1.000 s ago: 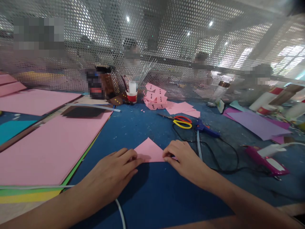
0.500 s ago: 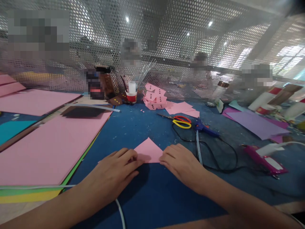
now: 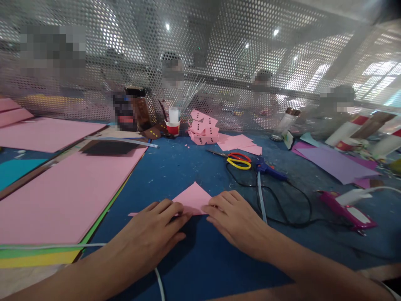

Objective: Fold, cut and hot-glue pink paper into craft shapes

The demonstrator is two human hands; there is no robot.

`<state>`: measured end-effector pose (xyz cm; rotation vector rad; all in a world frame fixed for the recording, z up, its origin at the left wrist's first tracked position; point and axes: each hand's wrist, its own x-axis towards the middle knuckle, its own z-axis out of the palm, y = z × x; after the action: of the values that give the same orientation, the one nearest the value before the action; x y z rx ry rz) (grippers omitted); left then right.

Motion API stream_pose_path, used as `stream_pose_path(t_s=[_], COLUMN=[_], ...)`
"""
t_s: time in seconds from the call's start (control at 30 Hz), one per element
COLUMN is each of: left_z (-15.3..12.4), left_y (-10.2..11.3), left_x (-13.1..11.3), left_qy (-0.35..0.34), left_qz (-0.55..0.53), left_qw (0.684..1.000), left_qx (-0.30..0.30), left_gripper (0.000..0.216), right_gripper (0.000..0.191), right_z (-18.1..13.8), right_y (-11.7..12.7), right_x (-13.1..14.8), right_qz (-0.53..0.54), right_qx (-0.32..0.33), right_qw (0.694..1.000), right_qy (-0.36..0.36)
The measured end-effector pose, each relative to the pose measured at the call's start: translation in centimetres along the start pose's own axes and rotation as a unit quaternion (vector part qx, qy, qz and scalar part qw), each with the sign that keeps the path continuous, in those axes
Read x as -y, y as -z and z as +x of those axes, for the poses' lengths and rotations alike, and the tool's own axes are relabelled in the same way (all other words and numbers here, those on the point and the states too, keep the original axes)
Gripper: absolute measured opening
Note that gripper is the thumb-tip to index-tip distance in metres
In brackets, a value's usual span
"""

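Observation:
A pink sheet of paper (image 3: 194,197), apparently folded into a triangle, lies on the blue table with its peak pointing away from me. My left hand (image 3: 153,232) presses its lower left part, fingers curled over the fold edge. A thin paper tip pokes out left of that hand. At the right corner my right hand (image 3: 234,219) pinches the lower edge, its fingertips close to those of my left. Both hands hide much of the paper's sides. Beyond the right hand lie scissors (image 3: 239,164) with red and yellow handles and a blue glue gun (image 3: 271,169).
Large pink sheets (image 3: 72,196) are stacked at left. Behind stand folded pink pieces with black dots (image 3: 203,128), a paper cup (image 3: 173,127) and a perforated metal screen (image 3: 219,54). Purple paper (image 3: 338,161) and a magenta device (image 3: 347,211) lie at right; a black cord loops nearby.
My right hand has slid slightly left along the paper's lower edge, nearer my left hand. The left paper tip shows more now.

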<state>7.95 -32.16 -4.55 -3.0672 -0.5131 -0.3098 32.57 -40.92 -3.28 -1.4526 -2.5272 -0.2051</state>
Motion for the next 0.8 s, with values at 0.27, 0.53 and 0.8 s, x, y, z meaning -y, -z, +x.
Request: stream_pose_path(t_s=[0.27, 0.53, 0.8], left_z=[-0.1, 0.1, -0.3], left_y=[0.0, 0.6, 0.3], left_x=[-0.4, -0.8, -1.5], left_qy=[0.011, 0.031, 0.059], left_qz=[0.010, 0.013, 0.013], left_qw=[1.000, 0.999, 0.998], left_qx=[0.000, 0.019, 0.007], left_gripper=[0.037, 0.033, 0.031], right_gripper=[0.031, 0.024, 0.025], right_z=[0.4, -0.6, -1.7], right_y=[0.4, 0.9, 1.8], right_x=[1.5, 0.9, 0.4], right_qz=[0.013, -0.013, -0.026], right_qx=[0.048, 0.038, 0.052], right_qw=[0.999, 0.999, 0.998], right_qy=[0.016, 0.005, -0.024])
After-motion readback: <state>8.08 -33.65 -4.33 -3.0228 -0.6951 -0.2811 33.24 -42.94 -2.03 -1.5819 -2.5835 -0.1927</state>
